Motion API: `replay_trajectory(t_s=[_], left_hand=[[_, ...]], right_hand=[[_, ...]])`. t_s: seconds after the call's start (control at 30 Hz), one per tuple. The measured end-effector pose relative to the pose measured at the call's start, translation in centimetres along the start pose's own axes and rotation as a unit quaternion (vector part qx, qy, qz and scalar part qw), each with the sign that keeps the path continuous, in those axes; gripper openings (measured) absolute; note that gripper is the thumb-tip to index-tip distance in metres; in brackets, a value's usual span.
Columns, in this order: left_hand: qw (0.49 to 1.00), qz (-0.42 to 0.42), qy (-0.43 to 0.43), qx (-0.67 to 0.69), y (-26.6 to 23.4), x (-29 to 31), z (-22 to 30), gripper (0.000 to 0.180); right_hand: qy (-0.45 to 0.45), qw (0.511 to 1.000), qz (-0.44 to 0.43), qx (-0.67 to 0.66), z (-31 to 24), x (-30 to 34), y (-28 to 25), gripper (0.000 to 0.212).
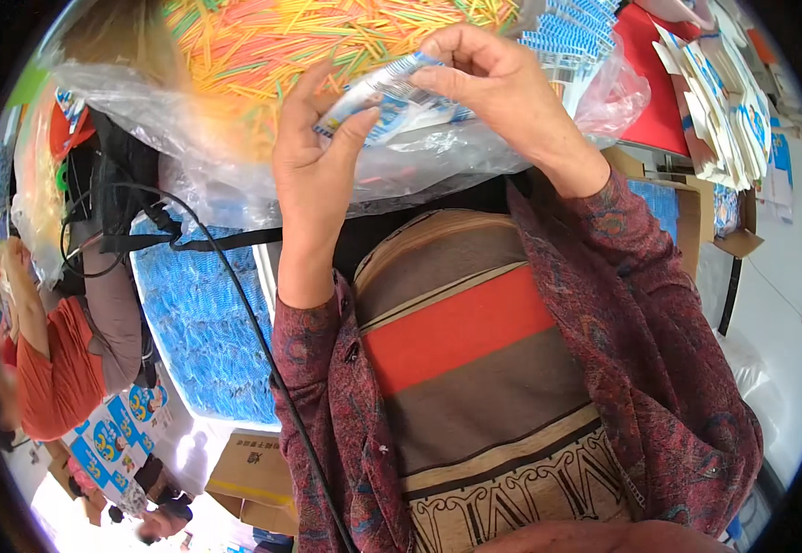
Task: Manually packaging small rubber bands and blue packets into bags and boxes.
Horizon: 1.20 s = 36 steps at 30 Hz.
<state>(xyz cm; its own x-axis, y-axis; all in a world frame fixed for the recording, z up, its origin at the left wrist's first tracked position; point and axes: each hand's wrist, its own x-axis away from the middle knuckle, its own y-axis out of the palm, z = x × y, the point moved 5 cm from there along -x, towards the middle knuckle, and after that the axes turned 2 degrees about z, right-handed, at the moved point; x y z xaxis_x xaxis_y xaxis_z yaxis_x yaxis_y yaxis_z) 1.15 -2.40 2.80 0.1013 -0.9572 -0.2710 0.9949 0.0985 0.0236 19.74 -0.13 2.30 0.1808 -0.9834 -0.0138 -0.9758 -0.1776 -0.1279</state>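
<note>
Fingers of the left hand [316,152] and right hand [502,85] pinch a small shiny packet [396,103] by its edges, near the bright sticks [258,41]. It looks light, soft and slippery, so gentle edge holds seem best.

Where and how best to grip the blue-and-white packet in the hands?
Probably by both ends of the packet: left hand from the left, right hand from the right, each in a pinch. It lies elongated and slanted, and looks thin and flexible.
</note>
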Motion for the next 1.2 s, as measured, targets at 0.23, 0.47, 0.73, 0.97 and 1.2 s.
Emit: replay_trajectory(t_s=[0.23,0.47,0.73,0.97,1.2], left_hand=[[0.993,-0.114,-0.009,-0.04,-1.6,1.1,-0.2,0.026],[0.991,-0.111,-0.076,-0.012,-2.2,1.2,-0.7,0.02],[1.0,-0.023,-0.012,-0.011,-4.2,-1.6,-0.1,0.014],[0.997,0.067,0.012,-0.031,-5.9,-2.6,-2.1,0.012],[0.995,0.091,-0.03,0.02,-7.1,-2.1,-2.4,0.012]], right_hand=[[-0.069,0.996,-0.054,0.022,-2.5,0.8,2.8,0.016],[-0.09,0.976,-0.027,0.195,-3.2,0.7,3.6,0.012],[-0.175,0.94,-0.042,0.291,-6.9,-4.1,4.4,0.032],[-0.283,0.84,-0.104,0.452,-3.4,-11.6,7.5,0.017],[-0.291,0.735,-0.164,0.59,-2.7,-12.5,9.4,0.016]])
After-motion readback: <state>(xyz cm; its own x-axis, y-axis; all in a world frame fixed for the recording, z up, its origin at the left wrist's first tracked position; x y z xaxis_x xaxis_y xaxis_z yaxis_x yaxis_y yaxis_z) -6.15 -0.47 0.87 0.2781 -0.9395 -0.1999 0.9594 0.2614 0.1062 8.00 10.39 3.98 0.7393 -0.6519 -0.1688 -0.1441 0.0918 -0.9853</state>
